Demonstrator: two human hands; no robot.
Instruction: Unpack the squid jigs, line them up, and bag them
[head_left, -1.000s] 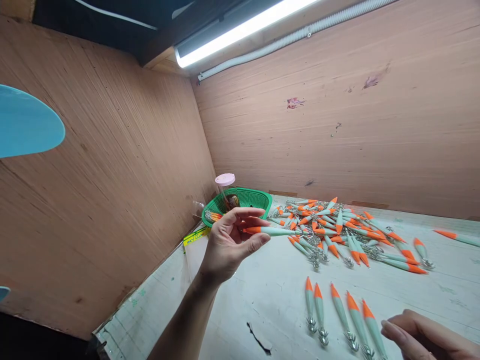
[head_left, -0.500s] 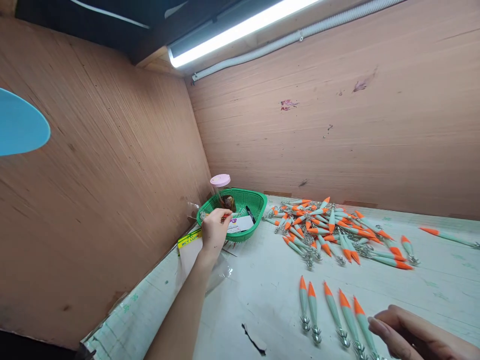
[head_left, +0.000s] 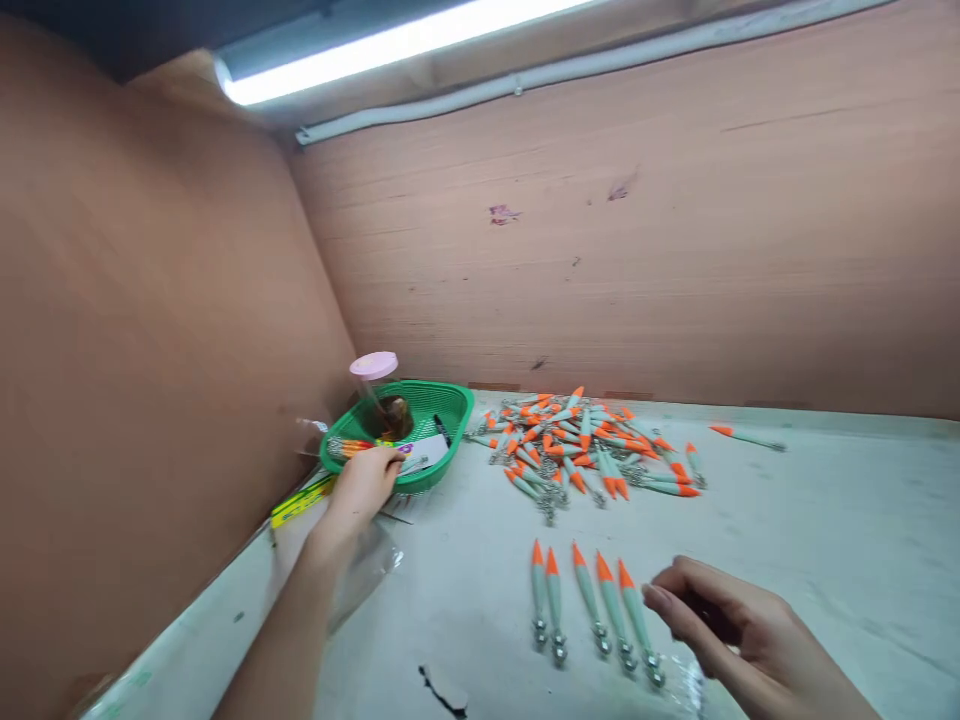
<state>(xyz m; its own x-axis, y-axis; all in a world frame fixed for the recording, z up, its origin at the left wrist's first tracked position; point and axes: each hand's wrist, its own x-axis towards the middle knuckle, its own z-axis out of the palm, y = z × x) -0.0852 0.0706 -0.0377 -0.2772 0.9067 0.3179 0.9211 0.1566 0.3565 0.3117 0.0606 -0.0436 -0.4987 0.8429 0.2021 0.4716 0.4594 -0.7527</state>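
Apparently 5 lures (head_left: 613, 605) are lined up front-right of the basket (head_left: 420, 481), heap (head_left: 585, 432) beside it left unaligned; left hand (head_left: 365, 487) and right hand (head_left: 750, 640) grips can't be told.

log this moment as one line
left hand: at green basket, grip unclear | right hand: beside five lures | lure pile: right of basket
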